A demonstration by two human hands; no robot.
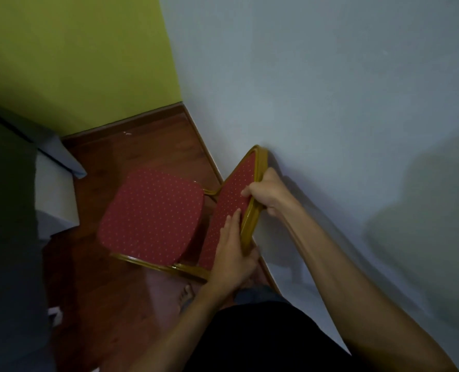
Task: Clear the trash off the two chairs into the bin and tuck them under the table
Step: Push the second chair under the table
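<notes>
my left hand (231, 253) and right hand (266, 194) are clamped on the chair (153, 216) backrest beside the wall (330, 103); its seat is clear, so next i push it toward the table (11, 183).

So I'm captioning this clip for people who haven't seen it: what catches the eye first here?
The red dotted chair with its gold frame, standing on the dark wood floor in the corner. Both hands grip its backrest: the right hand wraps the top edge by the pale wall, the left hand holds lower down. A lime-green wall glows at upper left.
</notes>
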